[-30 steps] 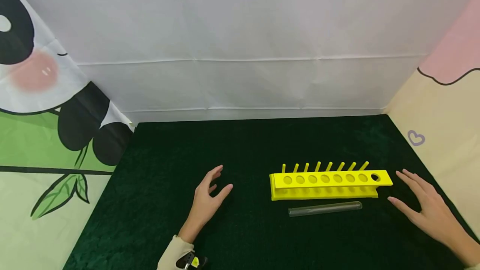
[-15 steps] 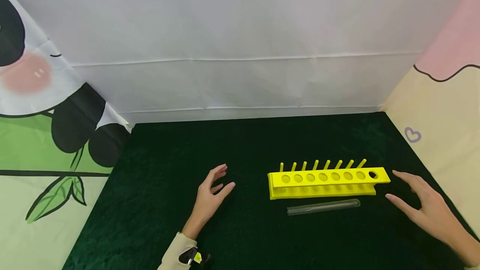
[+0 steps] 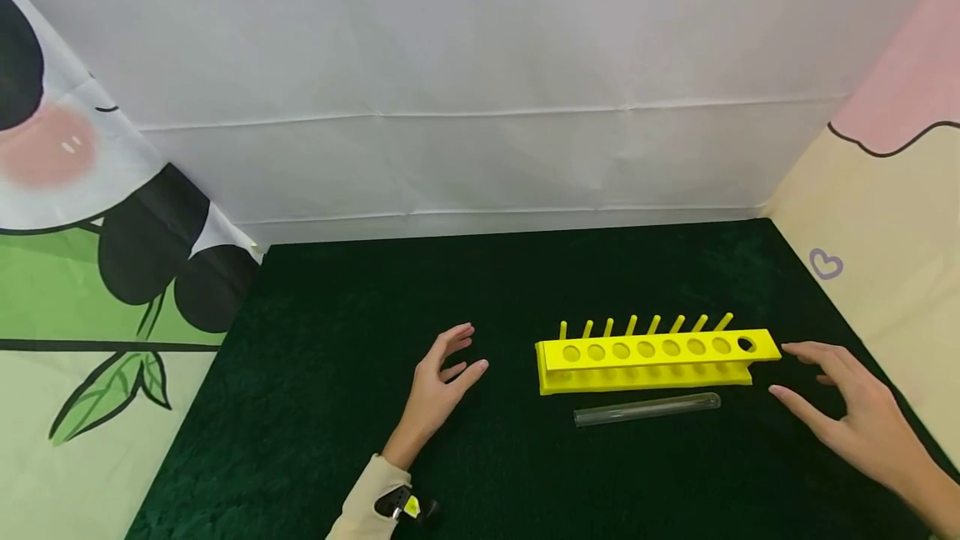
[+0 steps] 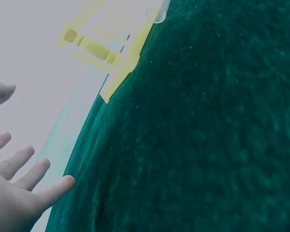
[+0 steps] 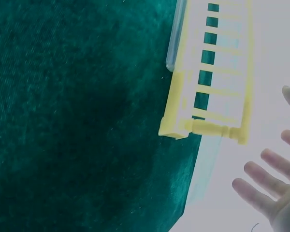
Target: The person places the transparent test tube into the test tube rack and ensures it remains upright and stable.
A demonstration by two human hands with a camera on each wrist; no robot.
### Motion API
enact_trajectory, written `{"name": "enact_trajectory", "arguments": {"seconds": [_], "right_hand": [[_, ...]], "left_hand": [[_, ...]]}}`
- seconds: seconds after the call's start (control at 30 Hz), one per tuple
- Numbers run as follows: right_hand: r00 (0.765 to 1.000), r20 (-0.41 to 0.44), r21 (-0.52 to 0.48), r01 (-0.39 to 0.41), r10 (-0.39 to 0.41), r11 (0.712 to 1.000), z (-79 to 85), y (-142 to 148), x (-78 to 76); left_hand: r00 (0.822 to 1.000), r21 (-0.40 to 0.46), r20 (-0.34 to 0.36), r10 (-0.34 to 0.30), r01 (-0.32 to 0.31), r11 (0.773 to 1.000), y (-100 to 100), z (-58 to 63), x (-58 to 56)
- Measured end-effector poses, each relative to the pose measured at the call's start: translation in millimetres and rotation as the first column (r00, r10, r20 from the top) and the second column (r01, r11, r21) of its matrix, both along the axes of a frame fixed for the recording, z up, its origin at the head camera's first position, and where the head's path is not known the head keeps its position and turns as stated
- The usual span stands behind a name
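A yellow test tube rack (image 3: 660,357) with a row of holes and several upright pegs stands right of centre in the head view. In front of it a clear glass test tube (image 3: 647,409) lies flat on the cloth. My right hand (image 3: 862,411) hovers by the rack's right end, fingers spread and holding nothing. Over the cloth to the left of the rack is my left hand (image 3: 437,390), also holding nothing, its fingers relaxed. The left wrist view has the rack (image 4: 130,53) at the top, beyond my fingers. In the right wrist view the rack (image 5: 174,106) appears pale and overexposed.
A dark green cloth (image 3: 300,407) covers the table. Behind it hangs a white sheet (image 3: 480,90). Printed cloths flank the table, one with a cartoon panda (image 3: 56,148) on the left and a cream one (image 3: 885,215) on the right.
My left hand has moved a little to the right, toward the rack. My right hand has come slightly closer to the rack's end. The whole view has shifted slightly.
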State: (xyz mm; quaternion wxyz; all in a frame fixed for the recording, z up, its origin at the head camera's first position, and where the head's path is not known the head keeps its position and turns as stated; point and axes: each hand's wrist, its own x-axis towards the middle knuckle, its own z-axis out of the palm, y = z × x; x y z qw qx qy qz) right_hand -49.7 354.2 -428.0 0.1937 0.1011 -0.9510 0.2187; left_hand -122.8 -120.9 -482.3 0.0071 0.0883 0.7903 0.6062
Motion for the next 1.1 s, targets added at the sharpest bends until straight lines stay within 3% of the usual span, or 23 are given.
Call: {"name": "enact_trajectory", "arguments": {"seconds": [0.3, 0.7, 1.1], "right_hand": [[0.997, -0.060, -0.010, -0.043, 0.042, 0.999, 6.0, -10.0, 4.4], [0.986, -0.086, -0.034, -0.146, 0.143, 0.989, 15.3, -26.0, 4.2], [0.977, -0.075, -0.081, -0.206, 0.200, 0.975, 19.8, -41.5, 5.2]], "left_hand": [[0.998, 0.017, -0.015, -0.053, 0.054, 0.998, 14.0, 28.9, 10.1], [0.991, 0.063, -0.043, -0.126, 0.129, 0.990, 30.0, 24.9, 6.0], [0.975, 0.099, -0.026, -0.220, 0.221, 0.970, 48.8, 17.4, 1.9]]}}
